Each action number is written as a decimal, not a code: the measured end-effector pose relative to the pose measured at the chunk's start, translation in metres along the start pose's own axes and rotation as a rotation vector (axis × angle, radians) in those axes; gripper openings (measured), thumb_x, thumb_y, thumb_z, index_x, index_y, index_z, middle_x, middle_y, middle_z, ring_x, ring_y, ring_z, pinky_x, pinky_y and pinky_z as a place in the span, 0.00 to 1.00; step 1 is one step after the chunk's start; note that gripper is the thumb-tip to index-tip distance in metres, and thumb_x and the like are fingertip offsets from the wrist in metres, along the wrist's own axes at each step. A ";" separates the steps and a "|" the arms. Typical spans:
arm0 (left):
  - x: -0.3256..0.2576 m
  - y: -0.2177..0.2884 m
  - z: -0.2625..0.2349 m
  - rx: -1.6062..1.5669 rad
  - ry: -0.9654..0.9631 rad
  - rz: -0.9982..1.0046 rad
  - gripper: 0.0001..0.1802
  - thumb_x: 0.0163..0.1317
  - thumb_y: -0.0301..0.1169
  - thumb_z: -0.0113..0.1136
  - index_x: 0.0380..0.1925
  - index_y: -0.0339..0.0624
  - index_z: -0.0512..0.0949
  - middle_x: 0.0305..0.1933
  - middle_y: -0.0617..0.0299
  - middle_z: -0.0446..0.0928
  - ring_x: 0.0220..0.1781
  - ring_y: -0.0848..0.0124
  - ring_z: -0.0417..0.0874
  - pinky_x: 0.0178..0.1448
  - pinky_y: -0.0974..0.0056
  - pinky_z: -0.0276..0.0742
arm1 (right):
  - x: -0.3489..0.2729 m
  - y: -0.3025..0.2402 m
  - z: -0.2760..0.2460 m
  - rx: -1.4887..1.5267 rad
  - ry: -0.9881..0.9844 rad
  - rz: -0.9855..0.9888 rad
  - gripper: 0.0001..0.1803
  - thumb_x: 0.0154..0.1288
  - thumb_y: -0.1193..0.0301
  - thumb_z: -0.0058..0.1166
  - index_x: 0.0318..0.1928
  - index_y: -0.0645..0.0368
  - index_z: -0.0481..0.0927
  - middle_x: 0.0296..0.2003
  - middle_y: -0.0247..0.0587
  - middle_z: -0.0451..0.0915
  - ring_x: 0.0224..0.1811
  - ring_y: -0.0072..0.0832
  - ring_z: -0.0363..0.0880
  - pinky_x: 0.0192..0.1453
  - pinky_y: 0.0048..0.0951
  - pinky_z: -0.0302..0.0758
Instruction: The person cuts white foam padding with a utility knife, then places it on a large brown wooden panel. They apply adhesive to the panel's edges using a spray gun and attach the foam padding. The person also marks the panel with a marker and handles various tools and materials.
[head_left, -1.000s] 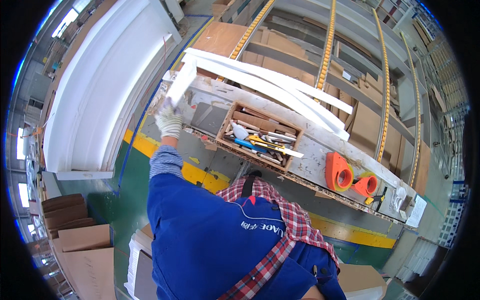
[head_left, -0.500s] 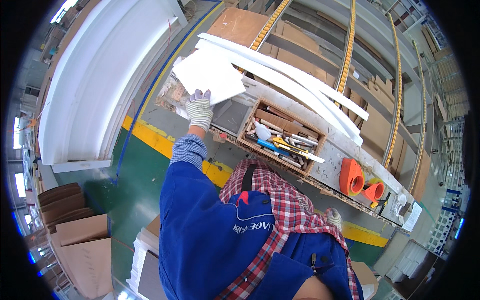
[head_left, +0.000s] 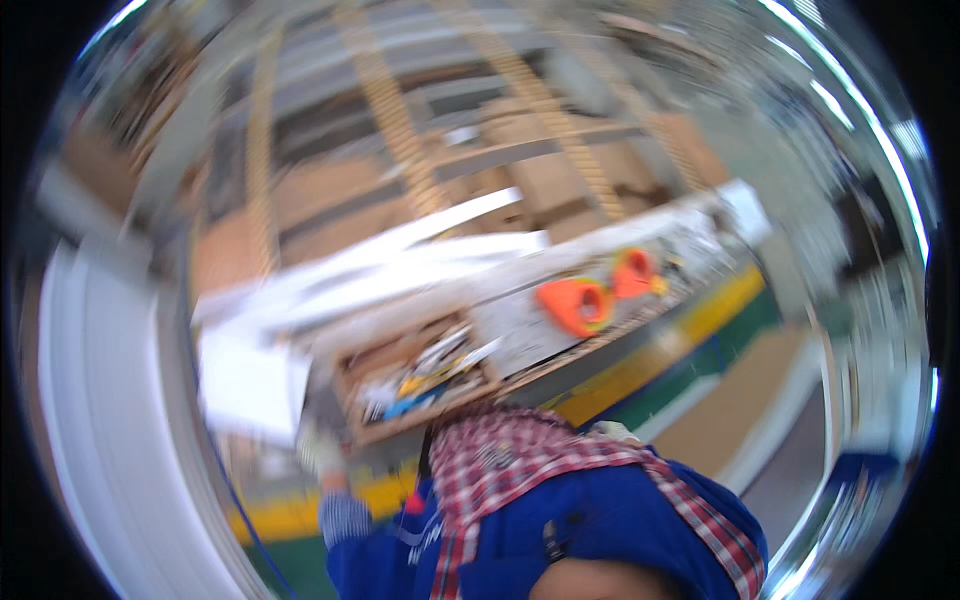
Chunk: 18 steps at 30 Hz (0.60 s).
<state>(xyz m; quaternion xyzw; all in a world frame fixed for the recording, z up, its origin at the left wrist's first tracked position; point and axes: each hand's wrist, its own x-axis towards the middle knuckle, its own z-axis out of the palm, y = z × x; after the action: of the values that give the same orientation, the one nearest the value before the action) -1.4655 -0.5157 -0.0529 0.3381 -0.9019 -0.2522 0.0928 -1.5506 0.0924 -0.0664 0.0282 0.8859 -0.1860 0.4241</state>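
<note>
The picture is heavily motion-blurred. My left hand (head_left: 320,450), in a light glove with a blue sleeve, is raised at the lower corner of a flat white sheet (head_left: 250,385) and appears to grip it. The sheet hangs over the left end of a workbench (head_left: 520,325). My right hand (head_left: 612,431) shows only as a pale gloved patch near the bench's front edge; its fingers are too blurred to read. My blue jacket and red checked collar fill the bottom of the view.
A wooden tray of mixed hand tools (head_left: 420,375) sits on the bench, with two orange cone-shaped pieces (head_left: 578,305) to its right. Long white strips (head_left: 400,260) lie along the back. A large white curved panel (head_left: 90,400) stands at the left. A yellow floor stripe (head_left: 640,370) runs below the bench.
The view has swung sharply and blurred; the bench now slants the other way. My left hand still holds the white sheet, which now sits lower and further left in the picture.
</note>
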 end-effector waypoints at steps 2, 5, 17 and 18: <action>-0.001 0.013 -0.005 0.270 -0.033 -0.159 0.25 0.59 0.32 0.55 0.56 0.31 0.70 0.56 0.49 0.74 0.55 0.55 0.75 0.59 0.58 0.70 | -0.013 -0.004 -0.004 0.025 0.033 0.028 0.25 0.60 0.51 0.48 0.45 0.58 0.80 0.45 0.52 0.79 0.50 0.47 0.76 0.53 0.41 0.72; 0.016 0.055 0.004 0.184 0.343 0.171 0.22 0.59 0.34 0.56 0.50 0.32 0.73 0.49 0.49 0.75 0.52 0.55 0.75 0.58 0.58 0.71 | -0.026 -0.001 0.001 0.151 0.085 0.104 0.24 0.61 0.54 0.48 0.50 0.58 0.78 0.48 0.52 0.79 0.53 0.46 0.75 0.56 0.40 0.70; -0.025 0.309 0.029 -0.612 -0.305 0.553 0.15 0.60 0.34 0.57 0.42 0.33 0.74 0.39 0.55 0.74 0.42 0.63 0.75 0.48 0.61 0.73 | -0.105 0.006 0.057 0.418 0.330 0.168 0.22 0.60 0.52 0.47 0.44 0.55 0.78 0.40 0.51 0.80 0.45 0.49 0.78 0.49 0.45 0.73; -0.038 0.325 0.032 -0.636 -0.409 0.560 0.15 0.60 0.34 0.58 0.41 0.34 0.74 0.38 0.56 0.74 0.42 0.63 0.75 0.48 0.62 0.73 | -0.115 0.004 0.051 0.481 0.403 0.110 0.22 0.61 0.53 0.46 0.47 0.55 0.76 0.41 0.52 0.80 0.46 0.49 0.77 0.50 0.45 0.72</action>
<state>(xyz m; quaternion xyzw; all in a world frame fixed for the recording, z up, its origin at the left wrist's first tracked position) -1.6310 -0.2690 0.0884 -0.0201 -0.8362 -0.5427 0.0769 -1.4387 0.0907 -0.0085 0.2119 0.8798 -0.3577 0.2306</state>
